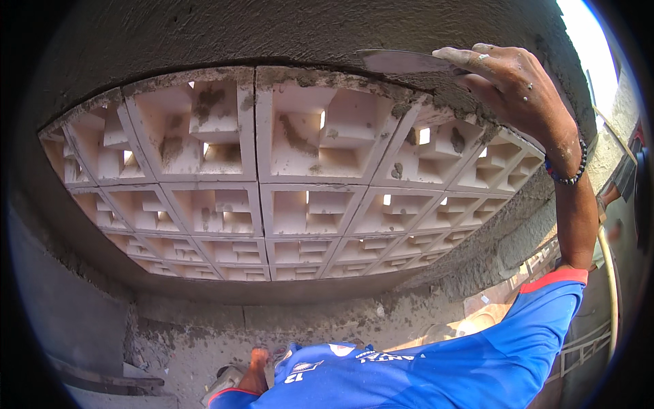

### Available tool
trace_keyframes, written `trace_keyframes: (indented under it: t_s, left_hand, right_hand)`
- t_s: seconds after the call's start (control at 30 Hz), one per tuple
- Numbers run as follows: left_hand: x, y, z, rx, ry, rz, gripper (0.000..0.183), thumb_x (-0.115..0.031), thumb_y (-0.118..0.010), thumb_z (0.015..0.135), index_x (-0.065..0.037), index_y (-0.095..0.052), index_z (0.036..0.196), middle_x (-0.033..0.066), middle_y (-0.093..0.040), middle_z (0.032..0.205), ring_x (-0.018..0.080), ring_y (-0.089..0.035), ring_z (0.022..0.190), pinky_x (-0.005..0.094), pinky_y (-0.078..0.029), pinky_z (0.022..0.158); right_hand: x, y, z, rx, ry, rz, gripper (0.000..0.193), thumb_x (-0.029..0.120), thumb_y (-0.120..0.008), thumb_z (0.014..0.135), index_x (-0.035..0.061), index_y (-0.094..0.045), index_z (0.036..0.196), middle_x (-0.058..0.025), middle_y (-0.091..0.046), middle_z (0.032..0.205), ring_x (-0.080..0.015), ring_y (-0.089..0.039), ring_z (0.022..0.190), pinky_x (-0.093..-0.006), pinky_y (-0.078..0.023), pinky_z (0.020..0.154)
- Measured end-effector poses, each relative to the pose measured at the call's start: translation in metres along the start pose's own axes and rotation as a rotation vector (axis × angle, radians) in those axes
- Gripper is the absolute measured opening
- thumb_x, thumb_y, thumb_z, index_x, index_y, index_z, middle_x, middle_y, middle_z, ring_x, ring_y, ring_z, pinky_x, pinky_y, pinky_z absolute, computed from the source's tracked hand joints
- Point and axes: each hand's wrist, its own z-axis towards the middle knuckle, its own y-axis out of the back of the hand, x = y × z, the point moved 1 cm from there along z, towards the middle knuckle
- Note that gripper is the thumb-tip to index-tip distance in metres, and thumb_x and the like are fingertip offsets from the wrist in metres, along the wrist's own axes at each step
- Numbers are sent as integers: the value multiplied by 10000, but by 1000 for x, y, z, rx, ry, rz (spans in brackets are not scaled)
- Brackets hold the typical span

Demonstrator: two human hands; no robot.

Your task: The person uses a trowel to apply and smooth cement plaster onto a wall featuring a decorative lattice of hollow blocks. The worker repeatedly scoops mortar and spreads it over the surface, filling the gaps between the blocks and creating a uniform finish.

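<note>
My right hand [514, 82], spotted with wet mortar and wearing a dark beaded bracelet at the wrist, is raised at the upper right. Its fingers are closed on a trowel [402, 62], whose thin grey blade points left. The blade lies along the lower edge of the dark, freshly plastered wall band [306, 31], just above the top row of pale pink ventilation blocks [320, 129]. Mortar smears mark several blocks. Low in the picture, my left arm ends around my left hand [259, 357], small and partly hidden; its fingers cannot be made out.
A rough mortar-covered ledge [504, 245] borders the blocks at the right. Below, the floor [354, 320] is strewn with mortar crumbs. A light pole [608, 293] stands at the far right, near another person's arm [610, 194]. Boards [102, 382] lie at the lower left.
</note>
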Motion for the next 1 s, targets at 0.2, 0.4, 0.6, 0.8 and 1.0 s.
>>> trace_keyframes:
  t_s: [0.2,0.4,0.6,0.8,1.0]
  left_hand:
    - [-1,5,3,63,51,-119,96,-167,-621,775,-161,-717,784,1,-713,844,211,-681,742,362,-535,629]
    - [-3,4,4,77,75,-154,95,-168,-622,777,-159,-716,779,3,-714,844,210,-682,744,362,-535,629]
    - [5,13,11,95,66,-142,94,-169,-622,779,-157,-715,774,5,-714,845,209,-683,746,362,-535,628]
    - [1,10,16,76,94,-161,94,-170,-623,781,-156,-715,769,7,-715,845,207,-684,748,362,-535,627]
    - [-1,10,13,92,75,-143,94,-171,-624,783,-154,-714,764,9,-716,846,206,-685,750,363,-536,626]
  right_hand:
    - [-16,-2,-15,78,-28,-83,369,70,-669,822,103,-647,1188,-121,-665,846,-283,-629,717,-390,-513,687]
    - [-19,13,-35,143,-134,41,371,65,-682,799,107,-663,1167,-112,-688,827,-282,-657,763,-389,-520,719]
    - [-12,-5,-19,-3,-40,40,376,73,-684,801,109,-657,1174,-114,-678,803,-297,-638,731,-397,-515,707]
    - [-27,0,-27,62,-84,18,378,93,-697,800,116,-649,1175,-112,-670,824,-299,-625,726,-401,-509,721]
    - [-43,0,-66,35,-138,208,347,52,-669,801,73,-654,1147,-125,-672,848,-302,-641,757,-395,-515,710]
